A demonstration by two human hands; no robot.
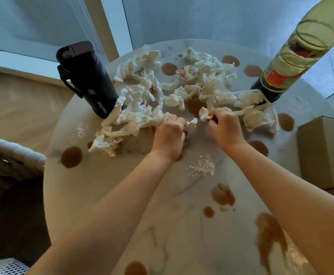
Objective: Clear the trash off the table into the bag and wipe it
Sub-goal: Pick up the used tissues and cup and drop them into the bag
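Several crumpled white tissues (142,100) lie heaped across the far half of the round marble table (162,215). My left hand (169,135) grips a crumpled tissue (191,125) near the table's middle. Just to its right, my right hand (224,126) pinches another small tissue wad (204,114). Brown liquid stains (72,156) dot the tabletop, with a large smear (269,235) at the near right. Two piles of white crumbs (202,165) sit on the near side. No bag is in view.
A black flask (86,78) stands at the table's far left. A tall clear bottle (293,54) with a red label stands at the far right, white straws (231,94) beside its base. A wicker chair (9,157) is on the left, a cardboard box (325,151) on the right.
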